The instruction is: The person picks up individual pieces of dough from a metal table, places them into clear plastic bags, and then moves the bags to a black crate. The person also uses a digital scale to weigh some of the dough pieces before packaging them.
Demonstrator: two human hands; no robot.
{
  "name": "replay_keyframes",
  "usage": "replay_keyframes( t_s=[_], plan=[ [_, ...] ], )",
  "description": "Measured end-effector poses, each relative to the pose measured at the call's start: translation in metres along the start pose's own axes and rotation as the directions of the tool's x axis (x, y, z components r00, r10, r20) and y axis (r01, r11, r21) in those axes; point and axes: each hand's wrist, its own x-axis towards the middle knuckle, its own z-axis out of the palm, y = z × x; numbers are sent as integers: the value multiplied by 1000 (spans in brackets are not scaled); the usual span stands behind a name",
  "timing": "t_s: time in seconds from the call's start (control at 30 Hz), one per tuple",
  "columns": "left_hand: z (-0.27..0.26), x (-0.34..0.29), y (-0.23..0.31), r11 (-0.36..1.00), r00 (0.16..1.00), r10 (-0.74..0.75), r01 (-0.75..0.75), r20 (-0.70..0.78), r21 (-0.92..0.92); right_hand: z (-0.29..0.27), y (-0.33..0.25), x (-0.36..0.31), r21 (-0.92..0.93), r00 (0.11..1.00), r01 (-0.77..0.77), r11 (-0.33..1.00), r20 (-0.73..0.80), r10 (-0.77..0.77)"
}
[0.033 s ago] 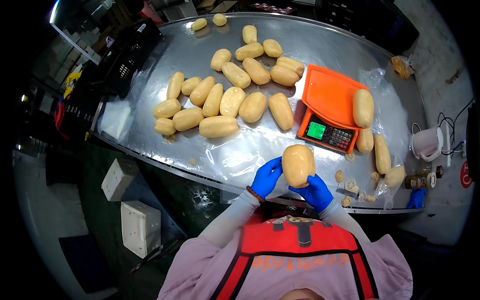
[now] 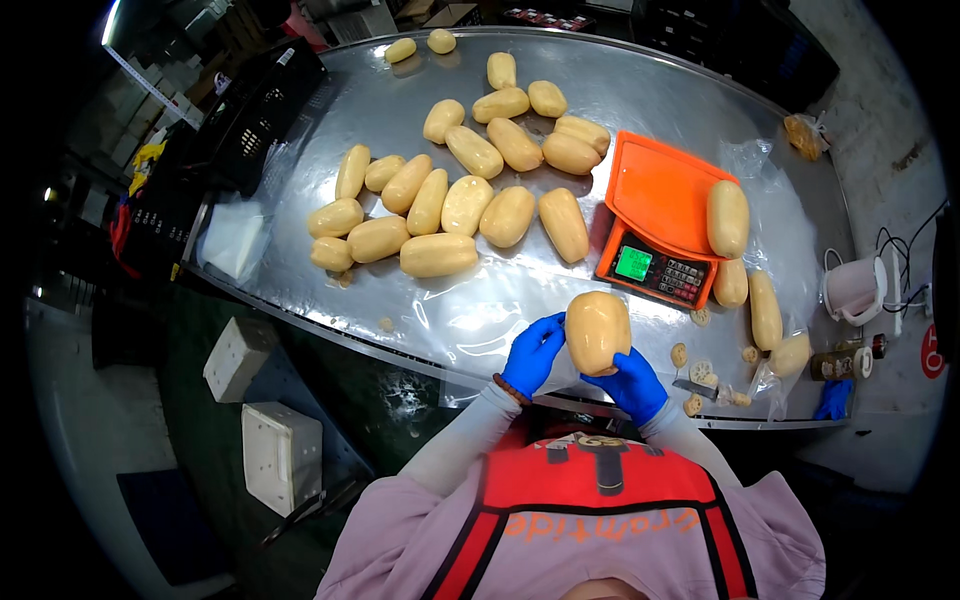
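A thick, peeled pale-yellow lotus root [image 2: 598,333] is held up at the near edge of the steel table. My left hand [image 2: 534,354], in a blue glove, closes on its left side. From below and the right, my blue-gloved right hand [image 2: 632,386] grips its lower end. Just beyond stands an orange scale [image 2: 660,190] with a lit green display. One lotus root [image 2: 727,219] lies at the right edge of its pan. Several more, such as a long lotus root [image 2: 439,255], are spread over the table's left and middle.
Right of my hands lie a knife [image 2: 697,389] and cut lotus slices [image 2: 702,372]. Clear plastic film covers parts of the steel table [image 2: 375,110]. A pinkish jug [image 2: 853,288] and a jar [image 2: 834,364] stand at the right. White foam boxes [image 2: 283,458] sit lower left.
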Motion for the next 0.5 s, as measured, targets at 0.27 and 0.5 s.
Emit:
replay_keyframes(
  t_s=[0.27, 0.5],
  plan=[
    [-4, 1, 10, 917, 969, 226, -245, 95, 314, -18, -9, -7, -755, 997, -65, 652, -27, 68],
    [8, -4, 18, 580, 834, 413, -550, 365, 601, -25, 17, 3, -209, 950, -207, 956, -278, 144]
  ],
)
